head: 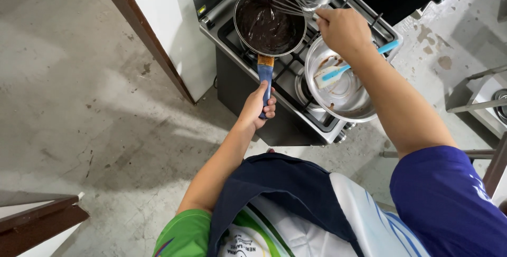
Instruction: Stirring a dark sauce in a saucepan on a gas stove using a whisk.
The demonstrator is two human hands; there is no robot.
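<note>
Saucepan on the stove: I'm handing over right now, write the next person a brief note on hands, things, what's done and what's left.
Left hand: closed on the saucepan's blue handle, steadying the saucepan on the stove.
Right hand: fingers grip the whisk, its wires in the dark chocolate mix.
Steel bowl beside it: scraped nearly empty, blue spatula lying inside.
Done: mix is in the saucepan.
Left: apparently more whisking; streaks show.
</note>
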